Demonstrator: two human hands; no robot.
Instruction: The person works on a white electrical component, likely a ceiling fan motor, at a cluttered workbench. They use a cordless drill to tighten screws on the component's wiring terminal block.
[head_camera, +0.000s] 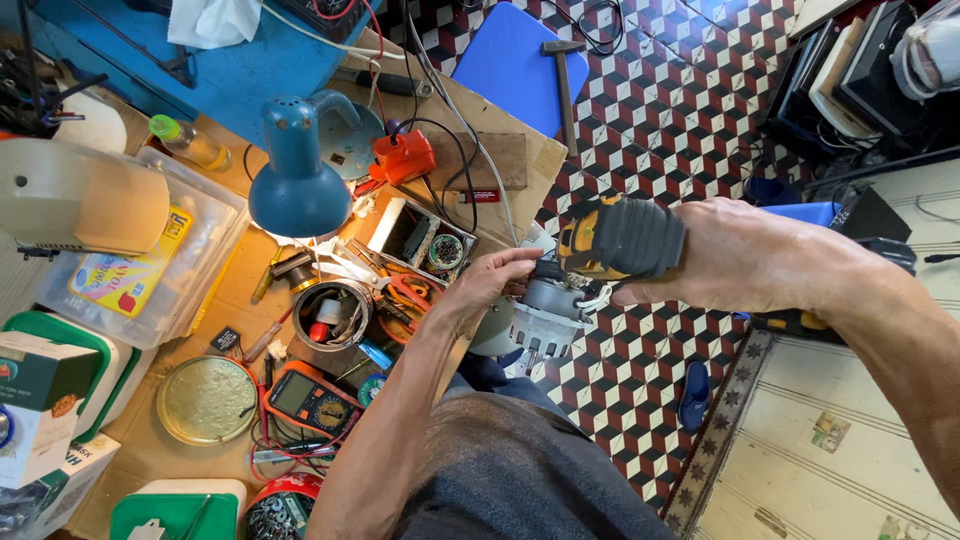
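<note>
My right hand (735, 255) grips a yellow and black power tool body (620, 238) by its ribbed black housing, held above my lap. Below the tool hangs a grey motor part with a white finned fan (545, 322) and loose white wires. My left hand (487, 280) touches the top of that motor part where it meets the tool, fingers pinched on it. My forearms cross the middle of the view.
A cluttered wooden workbench (520, 160) at left carries a blue desk lamp (295, 170), an orange multimeter (310, 400), a metal tin of parts (332, 315), a brass lid (205, 400) and plastic boxes. A hammer (563, 75) lies on a blue stool over patterned floor tiles.
</note>
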